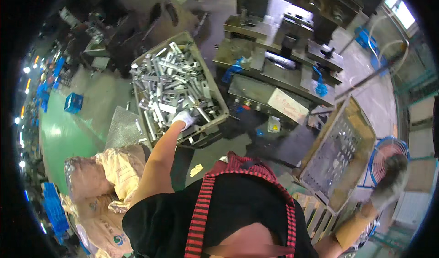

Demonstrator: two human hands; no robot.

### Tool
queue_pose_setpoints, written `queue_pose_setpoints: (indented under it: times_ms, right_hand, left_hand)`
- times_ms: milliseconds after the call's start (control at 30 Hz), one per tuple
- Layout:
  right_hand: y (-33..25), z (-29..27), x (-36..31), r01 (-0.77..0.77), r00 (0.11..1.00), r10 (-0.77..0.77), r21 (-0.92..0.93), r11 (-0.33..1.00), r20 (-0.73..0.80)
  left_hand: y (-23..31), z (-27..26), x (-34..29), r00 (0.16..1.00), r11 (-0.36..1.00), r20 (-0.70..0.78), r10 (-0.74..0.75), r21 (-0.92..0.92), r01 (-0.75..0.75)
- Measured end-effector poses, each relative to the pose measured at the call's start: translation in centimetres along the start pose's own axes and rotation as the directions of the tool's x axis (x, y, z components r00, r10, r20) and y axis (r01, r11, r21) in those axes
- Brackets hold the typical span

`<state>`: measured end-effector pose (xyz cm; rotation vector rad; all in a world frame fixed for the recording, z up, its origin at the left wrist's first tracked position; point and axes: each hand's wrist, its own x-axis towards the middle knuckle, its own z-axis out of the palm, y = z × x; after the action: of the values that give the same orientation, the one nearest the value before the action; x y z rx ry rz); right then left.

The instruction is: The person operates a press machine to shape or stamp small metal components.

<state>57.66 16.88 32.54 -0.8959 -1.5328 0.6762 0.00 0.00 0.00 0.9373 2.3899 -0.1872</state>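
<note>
Dim workshop, daylight from window (401, 8) upper right; heavy fisheye bending, black rim, slight blur.

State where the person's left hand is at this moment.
In the head view, the gloved left hand is left of centre, reaching into the crate of metal parts at its near edge, left of the press machine.

We have just one view, from a camera on the person's head. It looks down, wide and round, over the chest to the floor (68, 134).
</note>
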Motion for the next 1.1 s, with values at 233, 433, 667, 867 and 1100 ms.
queue_pose_setpoints:
  times_ms: [233,433,667,867,1100]
  right_hand:
    - [5.0,-1.2,-1.8,-0.284,0.939,0.308,-0.163,0.945,0.152]
    - [11.0,-2.9,-1.6,-0.3,0.872,0.424,-0.417,0.858,0.244]
    - [17.0,11.9,-1.3,0.26,0.35,0.021,-0.118,0.958,0.936]
    - [6.9,21.5,2.8,0.631,-0.026,0.019,0.002,0.776,0.999]
    - [-0.4,21.9,2.3,0.692,-0.101,-0.05,0.106,0.714,0.994]
  left_hand:
    - [3.0,-2.6,-0.1,0.931,0.979,-0.327,0.164,0.167,-0.114]
    - [4.0,-13.7,0.9,0.845,0.984,-0.535,0.011,-0.144,-0.104]
    - [5.4,-15.8,2.9,0.801,0.914,-0.49,0.345,0.371,-0.167]
    - [11.2,-14.1,1.9,0.833,0.953,-0.505,0.224,-0.064,-0.295]
    - [15.6,-14.7,-1.6,0.802,0.667,-0.471,0.367,-0.468,-0.58]
